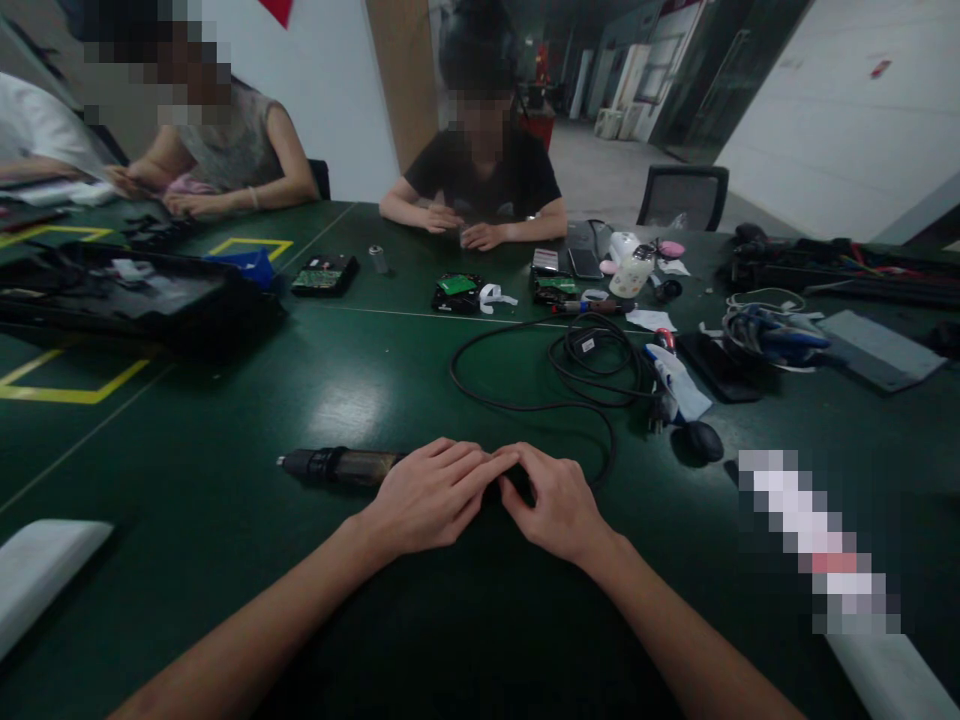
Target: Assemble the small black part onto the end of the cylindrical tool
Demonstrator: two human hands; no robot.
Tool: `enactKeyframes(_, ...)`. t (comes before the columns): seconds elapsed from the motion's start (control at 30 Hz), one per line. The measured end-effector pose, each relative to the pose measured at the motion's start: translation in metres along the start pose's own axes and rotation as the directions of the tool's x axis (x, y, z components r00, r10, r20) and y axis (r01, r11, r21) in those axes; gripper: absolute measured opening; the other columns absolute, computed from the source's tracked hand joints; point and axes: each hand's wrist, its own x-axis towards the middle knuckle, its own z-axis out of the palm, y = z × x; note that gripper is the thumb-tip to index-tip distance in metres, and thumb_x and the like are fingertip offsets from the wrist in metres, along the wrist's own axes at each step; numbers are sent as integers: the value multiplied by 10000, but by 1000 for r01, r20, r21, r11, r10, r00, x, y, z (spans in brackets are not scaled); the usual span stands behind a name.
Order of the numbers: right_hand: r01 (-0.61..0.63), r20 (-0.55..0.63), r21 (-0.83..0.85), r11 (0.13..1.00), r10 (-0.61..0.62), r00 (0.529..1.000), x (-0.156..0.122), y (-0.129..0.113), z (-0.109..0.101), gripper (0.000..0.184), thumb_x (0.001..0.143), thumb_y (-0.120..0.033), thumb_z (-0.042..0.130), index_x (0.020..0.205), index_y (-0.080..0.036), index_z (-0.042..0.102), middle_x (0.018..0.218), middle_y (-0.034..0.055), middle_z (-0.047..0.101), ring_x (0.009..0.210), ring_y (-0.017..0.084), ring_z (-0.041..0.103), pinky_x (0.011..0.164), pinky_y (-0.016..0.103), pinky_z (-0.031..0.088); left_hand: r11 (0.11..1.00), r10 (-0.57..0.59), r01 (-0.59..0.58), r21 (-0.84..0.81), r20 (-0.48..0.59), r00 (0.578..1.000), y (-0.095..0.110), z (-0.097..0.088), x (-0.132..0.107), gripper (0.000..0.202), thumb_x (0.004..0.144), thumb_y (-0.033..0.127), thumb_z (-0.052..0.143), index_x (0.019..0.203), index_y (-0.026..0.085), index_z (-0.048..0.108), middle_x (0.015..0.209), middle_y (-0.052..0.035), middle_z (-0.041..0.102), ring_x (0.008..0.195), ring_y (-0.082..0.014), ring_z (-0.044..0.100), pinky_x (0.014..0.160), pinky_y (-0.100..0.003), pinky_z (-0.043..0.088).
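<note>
An electric screwdriver [341, 466] lies sideways on the green table, its tip pointing left. My left hand [431, 490] lies over its rear part, fingers closed around the body. Touching the left fingertips, my right hand [555, 500] is curled with thumb and fingers drawn together at the tool's rear end. What it pinches is hidden by the fingers. A black cable [525, 408] runs from behind the right hand to a loose coil farther back.
Two open devices with green circuit boards [456, 286] stand across the table. A black casing [127, 300] is at left. To the right are a computer mouse [699, 441], a black phone-like slab [718, 367] and a cup [631, 270]. Several people sit opposite.
</note>
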Motion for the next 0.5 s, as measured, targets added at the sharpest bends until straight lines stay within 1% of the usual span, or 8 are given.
enactKeyframes(0.1,-5,5,-5,1000,5,1000,0,0,0,175,1004,-242,573,1172,-224,617,1082,61,715,868,203,682,771,301,502,1000,-9,9,21,-10,1000,0,-1,0,585,1052,289,480,1613,205,340,1239,-85,702,1153,-232,663,933,-387,534)
enactKeyframes(0.27,3,7,18,1000,-3,1000,1,-2,-2,209,1014,-246,565,1219,-242,606,1135,60,713,886,199,686,775,296,502,1000,-1,1,-21,11,1000,-1,-1,-2,603,1048,282,491,1623,223,321,1338,-81,668,1264,-241,610,985,-400,520)
enactKeyframes(0.4,-12,-5,-4,1000,12,1000,0,-1,-1,125,1007,-256,573,1124,-228,605,1054,52,713,810,190,668,715,289,475,999,-32,32,-22,4,999,-1,1,-1,581,1071,290,468,1628,230,312,1242,-77,700,1169,-227,652,958,-390,533)
enactKeyframes(0.5,-16,-10,-12,1000,16,1000,0,0,1,101,1007,-258,572,1101,-227,596,1030,49,707,799,191,658,713,292,466,998,-37,38,-43,5,999,0,0,1,593,1066,300,477,1629,226,306,1261,-86,693,1186,-230,646,969,-393,529)
